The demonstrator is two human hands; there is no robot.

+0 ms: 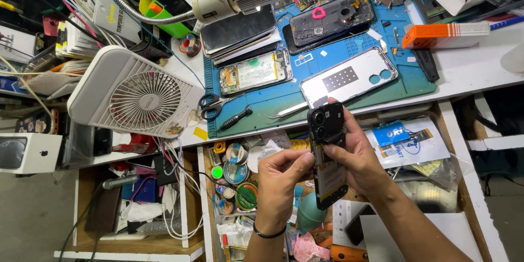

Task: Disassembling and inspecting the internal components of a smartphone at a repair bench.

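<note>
You have an opened smartphone [328, 153] held up over the open drawer [464, 185], back side toward you, its dark camera block at the top and the yellowish battery area showing below. Your right hand [360, 158] wraps the phone's right edge and grasps it firmly, thumb lying across the middle. Your left hand [281, 174] is pinched at the phone's left edge, thumb and forefinger closed on something small there; whether that is a part, a flex or just the frame edge is too small to tell.

Judging by this, you are in the middle of working on the internals of the phone in hand, at its left side just under the camera block. The next move seems to call for a steady right-hand hold and a fine, light pinch from the left, since anything at that edge looks thin and easy to bend.

On the blue work mat [262, 103] above lie a silver back cover [349, 79], another opened phone [255, 72], a dark phone frame [331, 20], tweezers [289, 110], a small screwdriver [236, 117] and scissors [210, 103]. A white desk fan [136, 93] stands at the left.
</note>
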